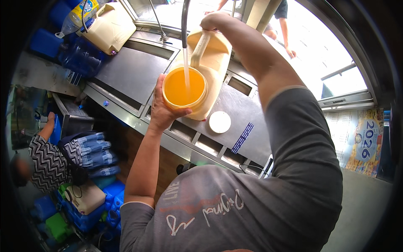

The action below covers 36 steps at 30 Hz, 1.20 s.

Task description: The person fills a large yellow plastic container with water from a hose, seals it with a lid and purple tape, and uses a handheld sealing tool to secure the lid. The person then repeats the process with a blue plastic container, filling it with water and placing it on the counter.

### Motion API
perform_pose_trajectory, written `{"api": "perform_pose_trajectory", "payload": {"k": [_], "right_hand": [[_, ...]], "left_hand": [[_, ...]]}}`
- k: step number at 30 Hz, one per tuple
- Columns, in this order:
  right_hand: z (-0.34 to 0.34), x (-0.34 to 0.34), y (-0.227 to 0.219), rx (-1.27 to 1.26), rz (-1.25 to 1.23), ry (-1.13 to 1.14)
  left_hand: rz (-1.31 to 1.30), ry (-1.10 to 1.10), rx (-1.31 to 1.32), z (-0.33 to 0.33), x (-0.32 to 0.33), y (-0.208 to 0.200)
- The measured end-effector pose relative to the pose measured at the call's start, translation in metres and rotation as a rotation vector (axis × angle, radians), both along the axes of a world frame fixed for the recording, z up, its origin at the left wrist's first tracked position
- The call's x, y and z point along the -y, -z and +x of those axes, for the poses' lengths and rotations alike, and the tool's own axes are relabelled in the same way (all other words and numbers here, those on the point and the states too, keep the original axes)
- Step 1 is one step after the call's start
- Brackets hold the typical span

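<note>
A cream plastic water jug (216, 75) lies tilted on the steel counter, its wide round mouth facing me. The inside looks orange-yellow. From a dark hose (184, 25) a stream of water runs into the mouth. My left hand (166, 107) is wrapped round the near left of the rim, thumb along its lower edge. At the jug's far end, by its handle, my right hand (215, 22) is curled over the top; some of its fingers are hidden. A round white lid (220, 122) lies on the counter beside the jug, near a blue-and-white patterned strip (242, 137).
Another cream jug (113, 27) stands at the far left with blue containers (82, 56). Slots break the steel counter (126, 71). On the left a person in a zigzag-patterned top (50, 161) stands near stacked bottles (96, 153). Someone's arm (285, 33) shows beyond the window.
</note>
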State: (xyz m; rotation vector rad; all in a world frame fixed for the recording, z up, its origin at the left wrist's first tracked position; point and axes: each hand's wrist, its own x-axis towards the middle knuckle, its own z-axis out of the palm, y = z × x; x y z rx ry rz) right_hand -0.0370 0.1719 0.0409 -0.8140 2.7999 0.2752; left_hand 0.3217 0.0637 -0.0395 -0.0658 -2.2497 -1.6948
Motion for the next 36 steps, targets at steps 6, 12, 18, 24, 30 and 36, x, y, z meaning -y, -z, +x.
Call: {"api": "perform_pose_trajectory", "payload": {"k": [6, 12, 18, 24, 30, 36], "right_hand": [[-0.018, -0.02, -0.001, 0.16, -0.127, -0.288], [-0.043, -0.016, 0.034, 0.026, -0.171, -0.319], [-0.025, -0.002, 0.01, 0.198, -0.201, 0.146], [-0.035, -0.025, 0.038, 0.001, -0.3, -0.333], [-0.047, -0.009, 0.043, 0.085, -0.309, -0.199], [-0.033, -0.031, 0.06, 0.034, -0.564, -0.132]], "left_hand": [[-0.019, 0.029, -0.017, -0.002, 0.004, -0.002], [-0.001, -0.008, 0.011, -0.003, 0.002, -0.002], [0.013, -0.015, 0.023, -0.005, 0.004, -0.003], [-0.061, -0.017, -0.022, -0.007, 0.008, 0.002], [-0.063, 0.01, -0.032, -0.008, 0.01, 0.002], [0.099, 0.021, 0.005, -0.013, 0.011, -0.006]]}}
